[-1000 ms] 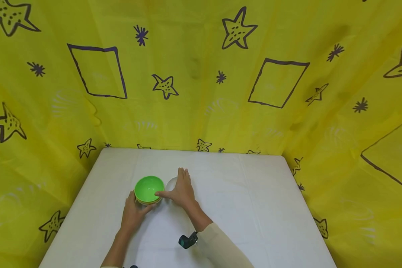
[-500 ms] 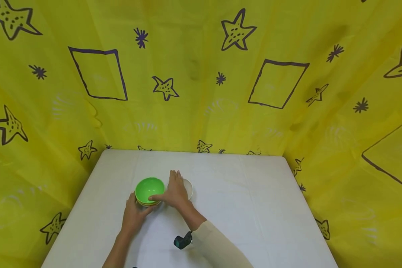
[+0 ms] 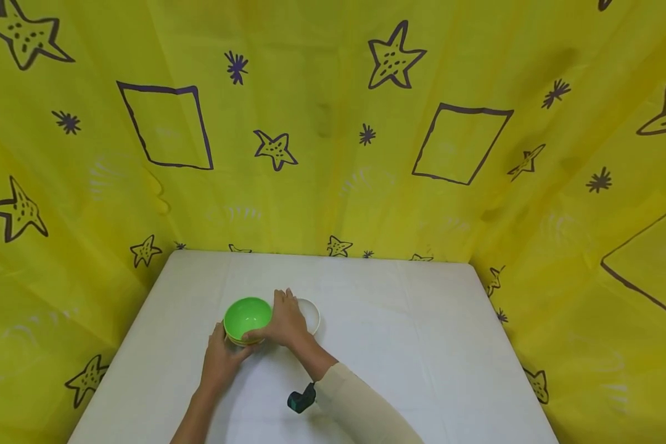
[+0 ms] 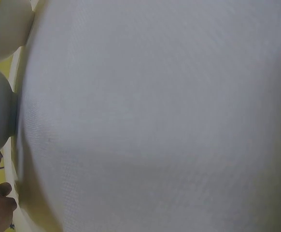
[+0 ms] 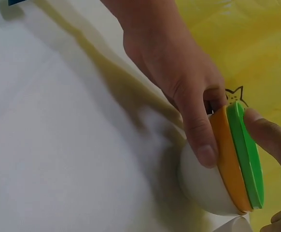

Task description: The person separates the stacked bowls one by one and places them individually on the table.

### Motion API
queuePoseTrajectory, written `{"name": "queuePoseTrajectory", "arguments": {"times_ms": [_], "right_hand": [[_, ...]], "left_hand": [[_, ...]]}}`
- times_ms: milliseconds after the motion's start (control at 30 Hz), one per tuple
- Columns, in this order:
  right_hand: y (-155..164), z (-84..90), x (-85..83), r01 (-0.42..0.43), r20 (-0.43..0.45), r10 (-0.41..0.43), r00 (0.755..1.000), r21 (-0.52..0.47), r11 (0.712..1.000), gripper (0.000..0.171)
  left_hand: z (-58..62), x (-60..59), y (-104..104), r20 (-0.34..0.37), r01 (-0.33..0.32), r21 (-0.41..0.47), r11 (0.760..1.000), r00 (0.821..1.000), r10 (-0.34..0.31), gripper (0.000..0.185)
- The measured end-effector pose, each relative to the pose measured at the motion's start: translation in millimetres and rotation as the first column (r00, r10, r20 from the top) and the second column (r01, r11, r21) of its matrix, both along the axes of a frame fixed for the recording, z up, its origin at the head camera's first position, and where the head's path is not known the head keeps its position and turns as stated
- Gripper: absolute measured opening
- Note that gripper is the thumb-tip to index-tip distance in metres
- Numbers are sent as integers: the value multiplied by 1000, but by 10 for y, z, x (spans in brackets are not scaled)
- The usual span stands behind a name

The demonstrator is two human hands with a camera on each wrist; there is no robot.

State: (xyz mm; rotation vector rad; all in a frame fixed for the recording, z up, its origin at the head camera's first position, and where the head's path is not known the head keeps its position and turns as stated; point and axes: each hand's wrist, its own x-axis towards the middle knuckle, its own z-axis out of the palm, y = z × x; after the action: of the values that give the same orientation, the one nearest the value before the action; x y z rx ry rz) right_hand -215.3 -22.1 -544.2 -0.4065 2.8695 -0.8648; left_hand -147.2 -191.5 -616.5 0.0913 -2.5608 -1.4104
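Note:
A green bowl [image 3: 246,314] is nested on top of an orange bowl [image 5: 227,159] and a white bowl [image 5: 203,188], left of the table's middle. My left hand [image 3: 226,350] grips the near side of this stack, its thumb lying along the white bowl's wall in the right wrist view. My right hand [image 3: 269,328] reaches from the right, its thumb [image 5: 271,137] on the green rim [image 5: 246,154] and its fingers at the bowl's far side. A separate white bowl [image 3: 312,314] stands just behind the right hand, partly hidden.
The white-clothed table [image 3: 411,345] is walled on three sides by yellow sheeting with stars [image 3: 394,58]. A dark wrist device [image 3: 301,399] sits at my right forearm. The left wrist view is mostly blurred white cloth [image 4: 155,121].
My right hand slid left off the separate white bowl, uncovering it, and its thumb closed on the green bowl's near rim. The left hand stayed on the stack.

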Motion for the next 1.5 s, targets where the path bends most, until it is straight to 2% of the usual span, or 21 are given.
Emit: {"name": "queuePoseTrajectory", "arguments": {"times_ms": [267,600,833,1167,1333,1500], "right_hand": [[-21,-34,-2,-22,-4,22,1000,34,999,123],[-52,-51,-30,-76,-17,78,997,78,994,122],[-73,-60,-41,-101,-26,104,994,101,990,115],[-80,-16,-19,-119,-12,120,993,86,989,117],[-86,-22,-22,-122,-25,124,992,78,990,110],[-89,-20,-15,-123,-40,127,991,100,987,106]], "left_hand": [[-22,13,0,-35,0,-11,1000,999,0,90],[0,16,0,-39,2,-20,1000,999,-3,88],[-14,15,-14,-47,-1,-30,1000,999,0,85],[16,13,-16,-28,14,-22,1000,1000,-14,86],[7,9,-26,-5,11,-28,1000,1000,-11,87],[1,13,-24,-12,2,-26,1000,1000,-2,86]]}}
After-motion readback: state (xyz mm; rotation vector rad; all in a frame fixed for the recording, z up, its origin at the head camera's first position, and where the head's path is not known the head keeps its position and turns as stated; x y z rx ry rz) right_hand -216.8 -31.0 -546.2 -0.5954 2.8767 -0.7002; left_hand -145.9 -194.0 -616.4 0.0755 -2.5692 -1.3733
